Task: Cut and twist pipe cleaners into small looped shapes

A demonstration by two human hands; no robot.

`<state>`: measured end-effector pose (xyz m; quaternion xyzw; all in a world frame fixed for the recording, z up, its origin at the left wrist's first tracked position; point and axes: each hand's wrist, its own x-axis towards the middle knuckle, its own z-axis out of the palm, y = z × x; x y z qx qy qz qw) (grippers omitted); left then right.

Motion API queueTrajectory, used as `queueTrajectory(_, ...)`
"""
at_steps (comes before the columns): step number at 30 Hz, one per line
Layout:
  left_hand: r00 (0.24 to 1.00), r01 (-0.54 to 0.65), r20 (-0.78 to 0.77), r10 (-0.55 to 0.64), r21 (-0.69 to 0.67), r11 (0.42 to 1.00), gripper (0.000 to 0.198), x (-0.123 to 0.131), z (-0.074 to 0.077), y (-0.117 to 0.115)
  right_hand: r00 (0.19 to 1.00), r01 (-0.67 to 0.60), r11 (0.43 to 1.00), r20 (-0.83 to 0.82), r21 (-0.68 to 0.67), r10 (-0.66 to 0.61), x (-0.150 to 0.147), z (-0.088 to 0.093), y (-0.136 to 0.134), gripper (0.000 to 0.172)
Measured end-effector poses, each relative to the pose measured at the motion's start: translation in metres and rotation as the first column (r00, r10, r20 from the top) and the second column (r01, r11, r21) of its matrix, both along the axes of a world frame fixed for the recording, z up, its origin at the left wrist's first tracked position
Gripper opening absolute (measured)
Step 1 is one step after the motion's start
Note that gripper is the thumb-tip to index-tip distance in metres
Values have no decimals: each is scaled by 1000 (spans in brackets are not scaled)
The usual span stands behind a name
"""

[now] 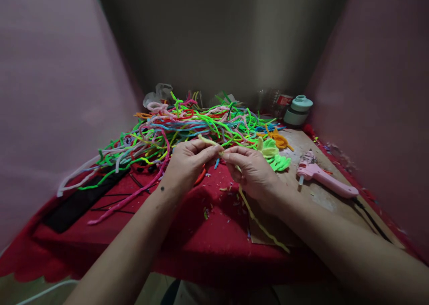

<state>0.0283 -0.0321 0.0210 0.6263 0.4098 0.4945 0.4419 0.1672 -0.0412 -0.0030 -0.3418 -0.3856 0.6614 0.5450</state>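
Note:
Over the middle of the table, my left hand (196,159) and my right hand (246,164) meet at the fingertips. Both are pinched on one pale yellow pipe cleaner (256,219). Its short end sticks out above my left fingers, while the long end hangs below my right hand toward the table's front edge. The bit between the fingertips is mostly hidden. Just right of my right hand lie petal or leaf shapes of bent pipe cleaner, pale yellow (268,148) and bright green (279,163).
Behind my hands spreads a tangled heap of coloured pipe cleaners (201,121). A pink glue gun (326,180) with a black cord rests on a board (315,202) at right. A teal-lidded jar (298,110) stands behind it. On the red cloth (201,224) lies a black strip (80,202).

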Motion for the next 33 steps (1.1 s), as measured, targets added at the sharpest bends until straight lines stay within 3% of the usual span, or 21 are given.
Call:
queueTrajectory(3,999,6,-32,1,188,982,8,0,-2,-3,999,27,1000,-40,-11,-27,0,-1,2,11)
queueTrajectory(5,1000,-10,2,10,211,977,6,1,-5,-4,998,8,1000,-66,-5,-8,0,-3,3,10)
queueTrajectory(9,988,-41,153,35,39,998,9,1,-8,-2,998,8,999,-68,45,-4,-1,-4,4,12)
queueTrajectory(15,934,72,357,18,-237,969,10,-4,-11,6,999,28,992,-19,120,-26,-1,-4,0,14)
queueTrajectory(20,922,84,386,23,-257,963,12,-9,-10,6,998,-12,993,63,120,5,1,-5,1,14)
queueTrajectory(27,956,9,288,55,-217,976,13,-13,-6,-2,976,-45,998,215,54,32,3,-6,5,18)
queueTrajectory(33,956,-72,270,115,-162,984,13,-14,-8,-2,989,-95,994,120,46,88,5,-9,10,13)
